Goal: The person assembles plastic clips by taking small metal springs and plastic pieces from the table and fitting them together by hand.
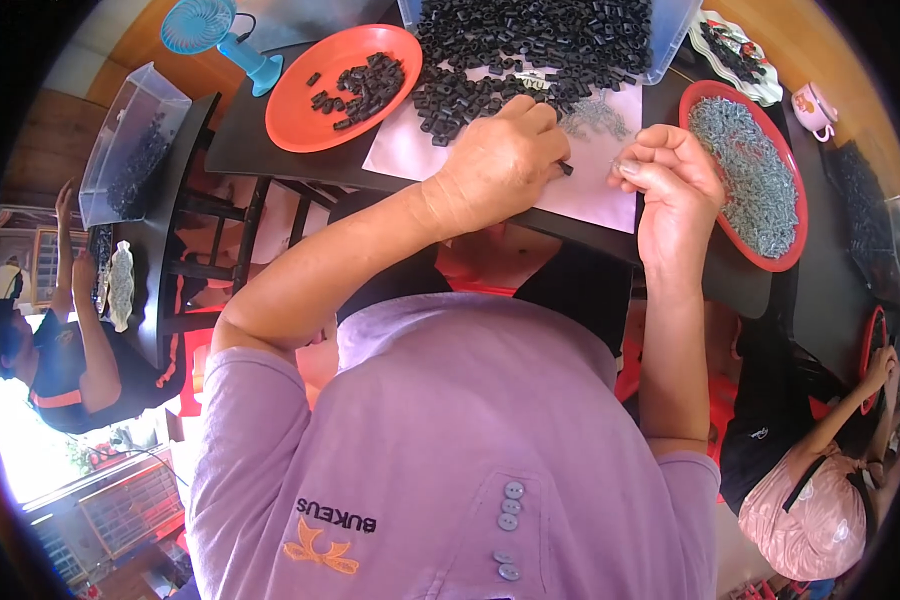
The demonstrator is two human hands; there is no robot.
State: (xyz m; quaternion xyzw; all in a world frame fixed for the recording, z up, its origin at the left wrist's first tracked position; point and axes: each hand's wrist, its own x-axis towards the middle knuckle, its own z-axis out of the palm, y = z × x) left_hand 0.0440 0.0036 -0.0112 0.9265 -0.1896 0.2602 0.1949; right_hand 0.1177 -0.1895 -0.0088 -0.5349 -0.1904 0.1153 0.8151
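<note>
My left hand (495, 165) reaches over the pink sheet (610, 205), its fingers closed on a small black plastic piece (566, 168) that sticks out past the fingertips. To its right, my right hand (675, 185) is closed in a pinch, palm turned up. Something tiny and thin seems to be between thumb and forefinger, too small to make out. Beyond my hands a heap of black plastic pieces (535, 40) spills onto the sheet. A few loose silvery metal bits (595, 118) lie between the heap and my right hand.
At right, a red oval tray (760, 262) holds many small metal pieces. A red plate (300, 110) with black pieces and a blue fan (198, 25) stand at left. A clear bin (675, 40), white fluted dish (768, 90) and pink cup (815, 112) are farther back. Two people work at either side.
</note>
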